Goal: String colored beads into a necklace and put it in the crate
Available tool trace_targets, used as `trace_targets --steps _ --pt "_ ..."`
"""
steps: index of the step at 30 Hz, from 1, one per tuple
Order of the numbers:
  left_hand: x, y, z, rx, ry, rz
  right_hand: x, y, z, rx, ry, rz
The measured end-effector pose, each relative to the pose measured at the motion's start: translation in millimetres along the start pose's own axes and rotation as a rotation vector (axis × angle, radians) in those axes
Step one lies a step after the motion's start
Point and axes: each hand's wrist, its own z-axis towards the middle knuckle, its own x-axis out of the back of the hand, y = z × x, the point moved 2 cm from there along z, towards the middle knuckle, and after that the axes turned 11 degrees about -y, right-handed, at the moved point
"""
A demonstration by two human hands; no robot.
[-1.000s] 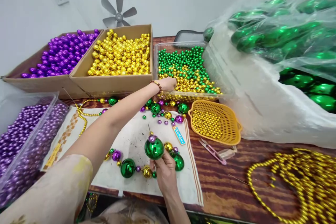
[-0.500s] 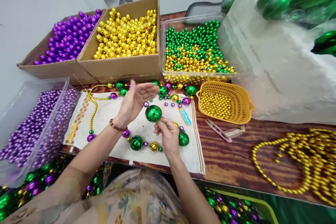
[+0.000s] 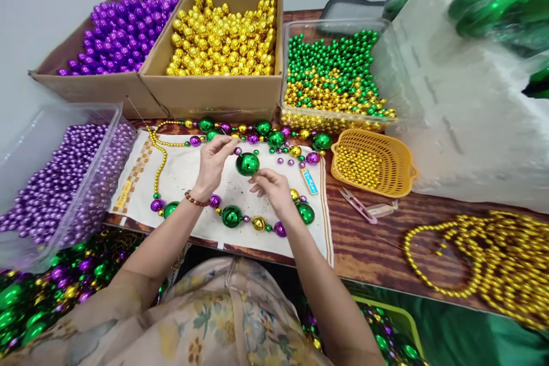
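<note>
Dark wooden worktop (image 3: pixel 386 251) runs across our view, and nearest to us, below its edge, lies a heap of mixed green, purple and gold beads (image 3: pixel 51 286). Over the white cloth (image 3: pixel 189 174) our right grip (image 3: pixel 272 189) is closed with its fingertips on the underside of a large green ball (image 3: pixel 247 164), held clear above the cloth. Our left grip (image 3: pixel 212 163), with a bead bracelet at the wrist, has its fingertips pinched together just beside the small purple bead (image 3: pixel 238 151) that sits on top of that ball; what they pinch is too small to tell. Under our hands a strand of green, gold and purple balls (image 3: pixel 231 216) lies on the cloth. To the right are pink thread snips (image 3: pixel 358 206), a yellow basket (image 3: pixel 401 166) of small gold beads and loops of gold bead strands (image 3: pixel 493 257). At left stands a clear tub (image 3: pixel 64 111) of purple beads. Farther back we see a cardboard box (image 3: pixel 223 94) of gold balls, another box (image 3: pixel 94 86) of purple ones, a clear bin (image 3: pixel 338 24) of green and gold beads, and a plastic bag (image 3: pixel 450 97) of big green balls.
</note>
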Motion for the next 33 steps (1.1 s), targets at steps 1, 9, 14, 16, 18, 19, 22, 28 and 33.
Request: trace_targets --steps 1,9,14,16,18,19,22,28,33 --pt "3 2 2 -0.016 -0.005 0.035 6 -3 5 -0.021 -0.05 -0.074" --pt "-1 22 -3 -0.191 -0.069 0.205 45 -30 17 0.023 -0.109 -0.622" --pt "-7 27 0 -0.158 -0.116 0.25 28 -51 19 0.228 -0.033 -0.662" --pt "-8 29 1 -0.147 -0.123 0.24 16 -50 23 0.245 -0.12 -0.668" --pt "-8 29 1 -0.148 -0.131 0.208 9 -45 27 0.256 -0.184 -0.723" --pt "-7 29 0 -0.143 -0.139 0.181 8 -43 29 0.269 -0.186 -0.761" --pt "2 25 0 -0.068 -0.201 0.069 11 -38 31 0.315 -0.115 -0.826" --pt "46 41 63 -0.193 -0.036 0.19 14 -60 25 0.339 -0.072 -0.365" --pt "60 60 196 -0.347 -0.043 0.786 5 -107 18 0.42 -0.043 -0.066"
